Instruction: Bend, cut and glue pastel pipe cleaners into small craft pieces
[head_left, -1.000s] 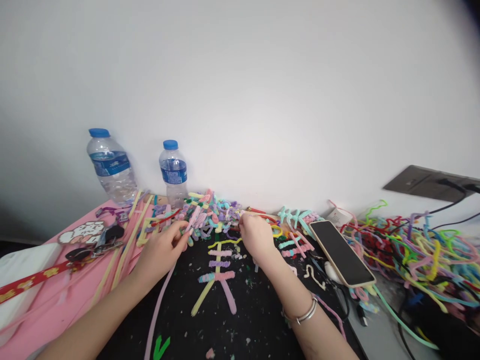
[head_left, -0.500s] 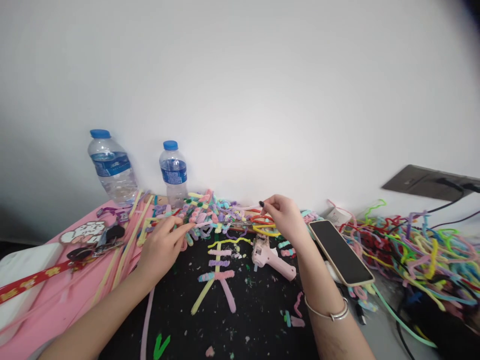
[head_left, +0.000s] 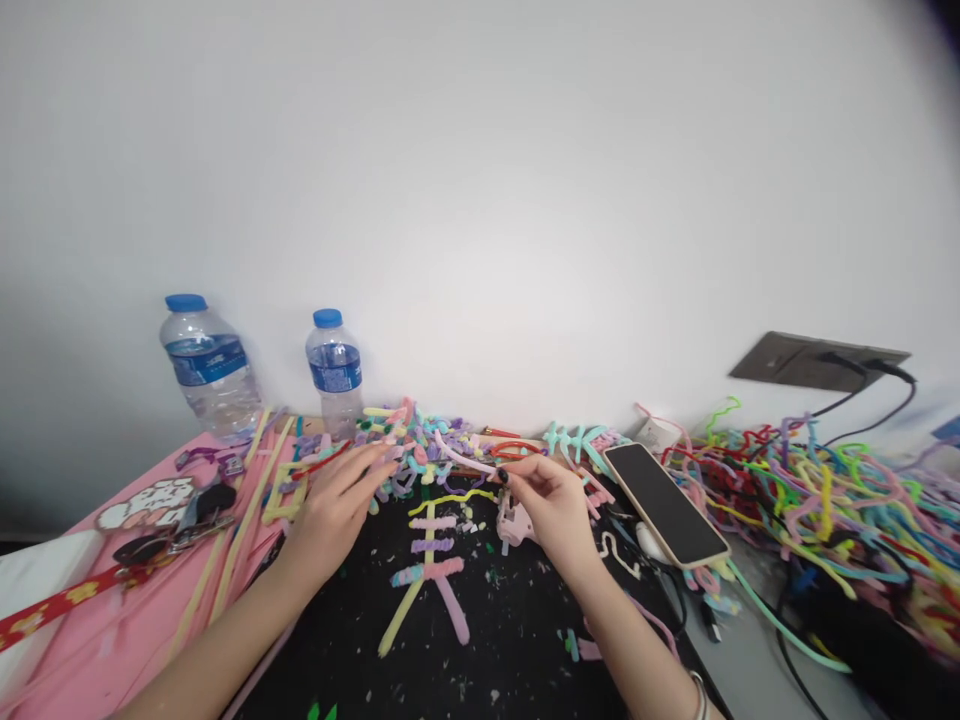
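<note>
My right hand (head_left: 546, 500) pinches one end of a pale pink pipe cleaner (head_left: 466, 460) between thumb and finger. The strip slants up to the left over a heap of pipe cleaner pieces (head_left: 420, 440). At the heap's left side, my left hand (head_left: 334, 505) has its fingers stretched out, and I see nothing held in it. Between the hands, on the black mat (head_left: 517, 640), lies a fishbone-like pipe cleaner figure (head_left: 430, 560) with two splayed legs. A pink glue gun (head_left: 512, 522) rests beside my right hand, partly covered by it.
Two water bottles (head_left: 210, 370) stand by the wall. A phone (head_left: 666, 505) lies at the right, near a big tangle of pipe cleaners (head_left: 832, 500) and cables. On the pink surface (head_left: 90, 620) at left are keys (head_left: 199, 535) and long yellow strips (head_left: 244, 510).
My right hand has come down and left with the pale pink pipe cleaner, now over the glue gun. My left hand has let go of the strip, and its fingers have spread. The view has shifted slightly.
</note>
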